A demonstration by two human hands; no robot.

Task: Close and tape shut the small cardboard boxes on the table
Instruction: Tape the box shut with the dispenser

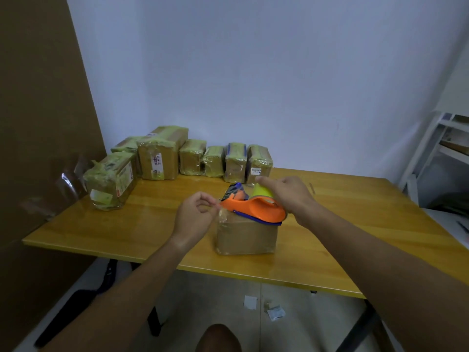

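Note:
A small cardboard box (pixel 245 236) stands near the front of the wooden table (pixel 142 224), with clear tape on its left top edge. An orange tape dispenser (pixel 256 208) with a yellow-green tape roll (pixel 262 193) lies on top of the box. My right hand (pixel 286 195) holds the dispenser from the right, its index finger stretched over the roll. My left hand (pixel 196 214) pinches the loose end of the clear tape at the dispenser's left tip.
Several taped boxes (pixel 162 156) stand in a row along the table's back edge, and one more (pixel 110 180) lies at the left. Crumpled clear tape (pixel 68 184) hangs off the left edge. A white shelf frame (pixel 436 153) stands at the right. Paper scraps (pixel 274 311) lie on the floor.

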